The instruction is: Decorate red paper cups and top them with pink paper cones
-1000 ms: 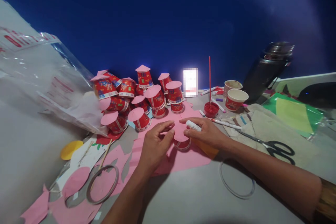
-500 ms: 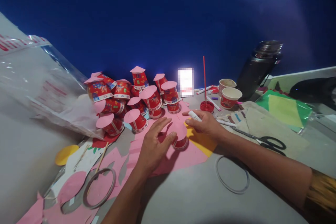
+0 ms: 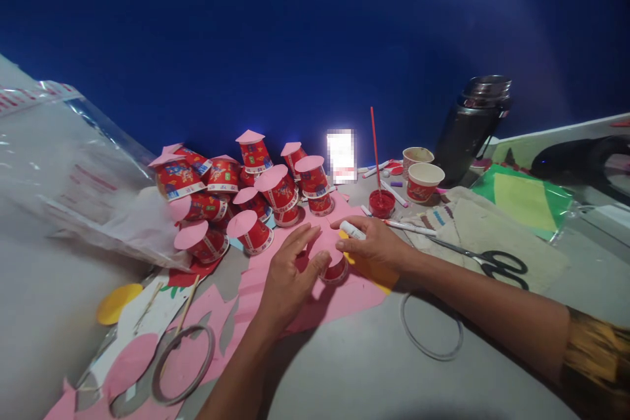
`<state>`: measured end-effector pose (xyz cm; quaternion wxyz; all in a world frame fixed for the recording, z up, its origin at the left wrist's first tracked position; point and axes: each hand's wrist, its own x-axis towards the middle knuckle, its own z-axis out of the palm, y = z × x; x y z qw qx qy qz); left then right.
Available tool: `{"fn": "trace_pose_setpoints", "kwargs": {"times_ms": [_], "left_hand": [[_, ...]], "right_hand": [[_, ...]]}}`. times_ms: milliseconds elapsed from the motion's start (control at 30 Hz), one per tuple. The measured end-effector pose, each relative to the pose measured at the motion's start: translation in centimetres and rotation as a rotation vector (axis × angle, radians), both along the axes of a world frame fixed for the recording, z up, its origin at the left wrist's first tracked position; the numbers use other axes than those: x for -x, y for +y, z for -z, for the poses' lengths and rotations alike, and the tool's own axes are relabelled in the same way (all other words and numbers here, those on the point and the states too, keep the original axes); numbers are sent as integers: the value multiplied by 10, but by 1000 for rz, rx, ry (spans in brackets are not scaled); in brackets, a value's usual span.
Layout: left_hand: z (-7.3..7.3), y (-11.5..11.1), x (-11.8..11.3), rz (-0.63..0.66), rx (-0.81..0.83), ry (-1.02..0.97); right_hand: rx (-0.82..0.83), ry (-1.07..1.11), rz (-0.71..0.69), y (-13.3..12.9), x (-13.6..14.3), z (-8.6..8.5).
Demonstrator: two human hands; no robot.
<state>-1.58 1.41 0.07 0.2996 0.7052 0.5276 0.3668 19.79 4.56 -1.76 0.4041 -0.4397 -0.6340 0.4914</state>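
Note:
A red paper cup (image 3: 335,273) stands upside down in front of me with a pink paper cone (image 3: 327,243) on top. My left hand (image 3: 290,269) curves around the cone's left side, fingers and thumb apart; the thumb tip lies at the cone's edge. My right hand (image 3: 378,246) is closed on a small white tube (image 3: 352,231), close to the cone's right side. Beneath the cup lies pink paper (image 3: 300,318), with an orange sheet (image 3: 371,272) partly under my right hand.
Several pink-topped red cups (image 3: 251,233) are clustered at the back left beside a plastic bag (image 3: 98,177). To the right are a red pot (image 3: 381,203) with a stick, paper cups (image 3: 426,182), a black flask (image 3: 472,125) and scissors (image 3: 492,261). Rings (image 3: 183,364) lie in front.
The whole view has shifted slightly, so things appear a little further left. Both hands keep nearly the same pose around the cone; the right still holds the white tube.

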Motion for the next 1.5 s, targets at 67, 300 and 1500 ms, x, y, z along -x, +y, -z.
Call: {"fn": "trace_pose_setpoints", "kwargs": {"times_ms": [67, 300, 1500], "left_hand": [[1, 1, 0, 24, -10, 10], [3, 3, 0, 55, -9, 27], [3, 12, 7, -37, 525, -423]], "right_hand": [[-26, 4, -6, 0, 0, 0], [-64, -4, -61, -1, 2, -3], [174, 168, 9, 1, 8, 9]]}}
